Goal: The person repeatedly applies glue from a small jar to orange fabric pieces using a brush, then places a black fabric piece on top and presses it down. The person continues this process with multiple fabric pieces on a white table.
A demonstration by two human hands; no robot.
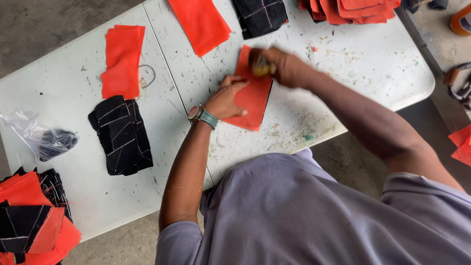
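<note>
Head view looks straight down on a white folding table [343,73], scuffed and flecked with paint, where a person in a grey shirt works on an orange fabric piece [252,100]. That piece lies flat near the table's middle, just right of the fold seam, with a thin black edge showing along its right and lower sides. Left hand [226,98], a watch on its wrist, presses palm-down and spread flat on the piece's left half, fingers extended rather than curled around anything. Right hand [279,64] sits at the piece's upper right corner, closed around a small yellowish object [260,66]; motion blur hides what that object is. Left of the orange piece, across the seam, lie a stack of orange rectangles [122,61] and a pile of black pieces with pale stitched lines [121,135]. Farther left rests a clear plastic bag with dark contents [41,137]. Above the orange piece are another orange stack [201,22], a black stitched piece [260,14] and a heap of orange pieces [353,10].
</note>
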